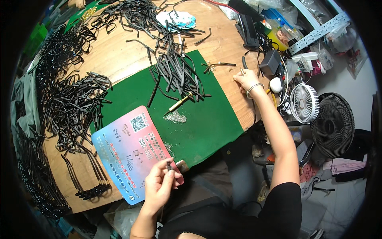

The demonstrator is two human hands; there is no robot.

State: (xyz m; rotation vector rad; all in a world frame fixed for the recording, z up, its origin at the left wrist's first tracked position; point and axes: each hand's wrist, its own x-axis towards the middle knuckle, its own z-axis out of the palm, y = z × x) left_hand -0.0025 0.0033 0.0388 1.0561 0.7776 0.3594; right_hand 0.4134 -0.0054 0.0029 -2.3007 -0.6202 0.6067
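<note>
Black cord end (169, 163) pinched — left hand (159, 185) fingers closed.

- We see bare green mat (207, 119) between the pile of small clear beads (175, 116) and the table's near edge: open passage there.
- Black cords (177, 69) crowd the mat's far end.
- Heaped cords (71, 107) block the left.
- The printed card (127, 149) covers the near-left corner.

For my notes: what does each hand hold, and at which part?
Left hand pinches a short black cord piece near its lower end. Right hand rests on the table; any hold is unclear.
</note>
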